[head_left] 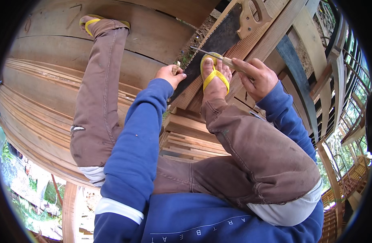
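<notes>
The work on the saw (220, 37) appears to be under way: the blade is laid slantwise over the wooden beams (275, 33), its wooden handle far and to the right and its narrow end near, and the sandalled foot (215, 83) is planted just beside it, seemingly as a brace. The thin file (227, 61) is held across the toothed edge; whether the teeth are touched, and how many are done or left, cannot be told. By the right hand (258, 79), the file's handle is gripped narrowly, with the forefinger stretched along it, the thumb below and the forearm brought in from the right. The left arm is extended forward; by the left hand (168, 75), with fingers curled and thumb laid against the blade's near part, a small pale piece (175, 70) is pinched, its kind unclear.
</notes>
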The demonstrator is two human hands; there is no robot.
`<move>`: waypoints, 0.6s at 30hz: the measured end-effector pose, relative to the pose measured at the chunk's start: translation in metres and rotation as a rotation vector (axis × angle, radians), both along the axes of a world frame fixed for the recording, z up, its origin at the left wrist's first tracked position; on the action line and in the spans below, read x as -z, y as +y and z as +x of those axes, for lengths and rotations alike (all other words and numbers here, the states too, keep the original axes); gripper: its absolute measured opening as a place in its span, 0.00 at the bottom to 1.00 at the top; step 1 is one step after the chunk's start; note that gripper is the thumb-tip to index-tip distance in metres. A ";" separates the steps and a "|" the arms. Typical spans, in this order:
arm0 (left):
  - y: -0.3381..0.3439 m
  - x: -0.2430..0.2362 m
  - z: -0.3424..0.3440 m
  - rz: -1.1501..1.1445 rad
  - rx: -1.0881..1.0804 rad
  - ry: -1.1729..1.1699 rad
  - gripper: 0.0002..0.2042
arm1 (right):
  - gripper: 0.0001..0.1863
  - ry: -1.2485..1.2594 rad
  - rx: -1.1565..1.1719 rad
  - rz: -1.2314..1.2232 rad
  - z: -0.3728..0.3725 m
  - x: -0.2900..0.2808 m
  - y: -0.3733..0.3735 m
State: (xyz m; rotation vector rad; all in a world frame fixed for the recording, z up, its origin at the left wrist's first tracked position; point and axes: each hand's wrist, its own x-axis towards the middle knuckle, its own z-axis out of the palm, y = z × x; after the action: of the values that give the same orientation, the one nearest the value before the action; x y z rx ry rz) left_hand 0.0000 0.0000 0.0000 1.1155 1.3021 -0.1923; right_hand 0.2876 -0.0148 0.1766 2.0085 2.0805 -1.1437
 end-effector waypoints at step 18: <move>0.019 -0.016 0.020 0.179 -0.114 0.027 0.14 | 0.21 0.089 0.066 0.053 0.002 0.013 -0.003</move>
State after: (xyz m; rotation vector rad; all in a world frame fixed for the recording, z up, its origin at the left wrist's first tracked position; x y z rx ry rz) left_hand 0.0199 0.0187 0.0156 1.1884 1.4244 -0.0054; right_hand 0.2900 -0.0178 0.1641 2.1025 2.1218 -1.2238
